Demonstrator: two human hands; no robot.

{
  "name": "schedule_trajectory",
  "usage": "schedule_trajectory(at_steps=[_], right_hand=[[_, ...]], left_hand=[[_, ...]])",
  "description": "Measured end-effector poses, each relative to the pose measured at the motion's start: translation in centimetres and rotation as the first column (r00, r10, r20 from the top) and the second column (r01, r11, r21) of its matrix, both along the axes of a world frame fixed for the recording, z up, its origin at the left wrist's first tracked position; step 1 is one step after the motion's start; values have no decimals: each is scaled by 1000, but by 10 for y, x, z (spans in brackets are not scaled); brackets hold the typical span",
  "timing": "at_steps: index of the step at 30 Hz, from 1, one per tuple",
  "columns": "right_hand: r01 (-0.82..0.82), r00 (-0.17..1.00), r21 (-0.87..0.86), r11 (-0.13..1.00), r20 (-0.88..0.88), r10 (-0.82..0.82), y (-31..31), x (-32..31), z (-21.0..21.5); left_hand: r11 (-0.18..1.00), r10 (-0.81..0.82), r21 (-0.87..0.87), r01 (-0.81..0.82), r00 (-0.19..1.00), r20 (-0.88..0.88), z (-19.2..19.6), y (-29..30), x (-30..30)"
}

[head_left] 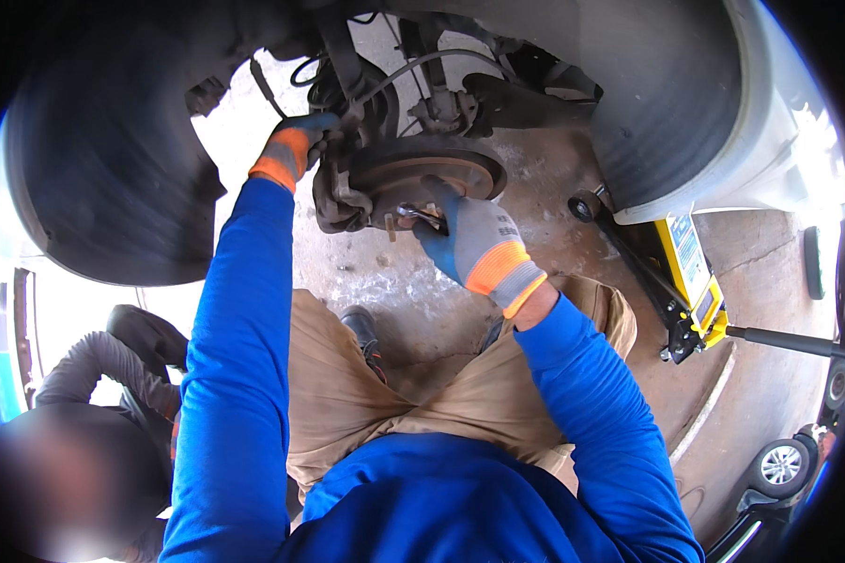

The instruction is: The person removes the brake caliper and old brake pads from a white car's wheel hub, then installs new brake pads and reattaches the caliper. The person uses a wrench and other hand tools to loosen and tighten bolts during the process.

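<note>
Under the wheel arch, right hand [474, 246] grips a wrench [421, 216], left hand [296, 145] clasps the caliper [338, 197] (yellow jack [690, 281] beside).

The left hand [296, 150], upper middle of the frame, reaches behind the brake caliper [338, 197], so its fingertips are hidden. The right hand [474, 244] covers most of the wrench [421, 216]; only a short metal end shows. The floor jack [690, 281] at right runs under the car body, its lifting end hidden. A person at lower left is blurred and cut off by the edge.
</note>
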State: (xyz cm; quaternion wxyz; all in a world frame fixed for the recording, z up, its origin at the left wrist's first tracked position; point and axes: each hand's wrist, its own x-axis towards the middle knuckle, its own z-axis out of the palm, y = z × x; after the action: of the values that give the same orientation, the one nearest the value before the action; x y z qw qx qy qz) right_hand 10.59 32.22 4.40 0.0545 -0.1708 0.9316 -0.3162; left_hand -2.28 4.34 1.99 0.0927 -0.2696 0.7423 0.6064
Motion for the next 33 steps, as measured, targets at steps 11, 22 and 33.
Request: schedule_trajectory(at_steps=[11, 22, 33], right_hand=[[-35, 999, -70, 997, 39, 37, 12, 7, 5], [-80, 993, -121, 989, 81, 90, 14, 11, 17], [-50, 995, -137, 989, 77, 61, 14, 7, 6]], left_hand=[[989, -16, -149, 20, 999, 28, 6, -4, -5], [956, 13, -293, 28, 991, 136, 22, 21, -7], [999, 5, -36, 2, 981, 195, 22, 11, -20]])
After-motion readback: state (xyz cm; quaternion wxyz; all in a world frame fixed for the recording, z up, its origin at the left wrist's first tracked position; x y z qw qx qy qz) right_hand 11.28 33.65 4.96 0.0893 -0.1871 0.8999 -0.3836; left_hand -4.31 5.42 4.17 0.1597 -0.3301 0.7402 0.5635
